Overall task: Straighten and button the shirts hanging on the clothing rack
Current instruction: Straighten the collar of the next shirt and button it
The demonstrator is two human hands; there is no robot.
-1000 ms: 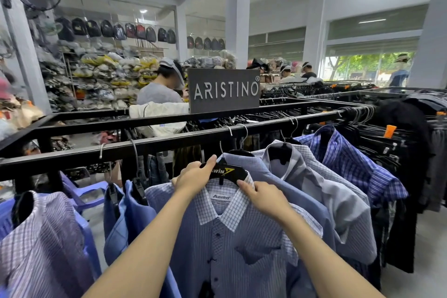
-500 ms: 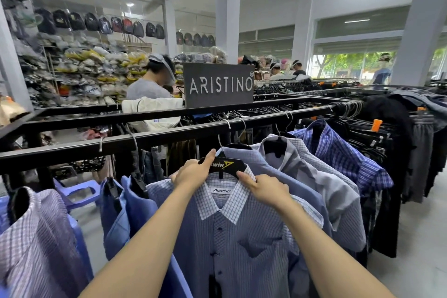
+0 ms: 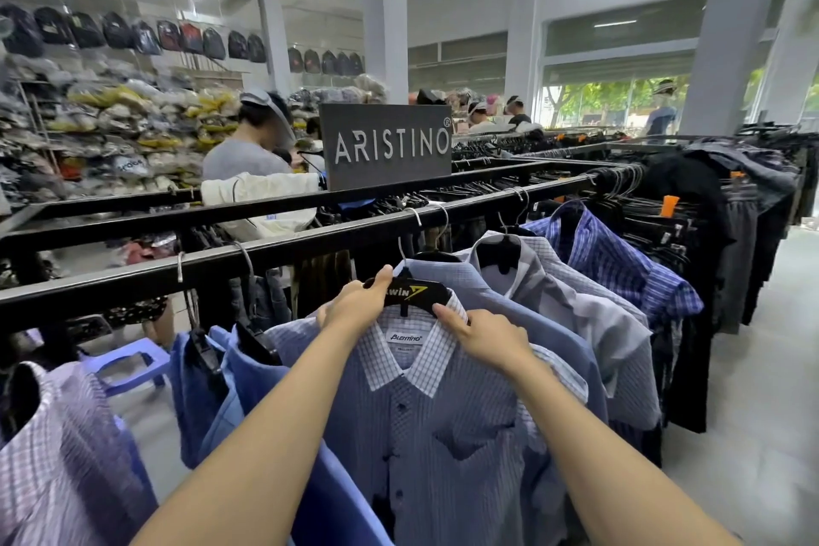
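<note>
A blue checked shirt (image 3: 447, 426) with a lighter checked collar hangs on a black hanger (image 3: 412, 293) from the black rack rail (image 3: 133, 284). Its front is buttoned down the middle. My left hand (image 3: 359, 301) grips the left side of the collar, thumb up on the hanger. My right hand (image 3: 483, 335) pinches the right side of the collar at the shoulder. More shirts hang on both sides: plain blue (image 3: 230, 395) and lilac check (image 3: 57, 457) on the left, grey (image 3: 589, 324) and dark blue plaid (image 3: 620, 266) on the right.
A dark ARISTINO sign (image 3: 385, 146) stands on the rack behind. Dark trousers (image 3: 709, 279) fill the rack's right end. A person in a grey top (image 3: 243, 155) stands beyond the rack, by shelves of packed goods. A blue plastic stool (image 3: 128, 364) sits on the floor at left.
Both hands stay on the collar with the same grip. The view has shifted slightly; the shirt and hanger hang in the same place.
</note>
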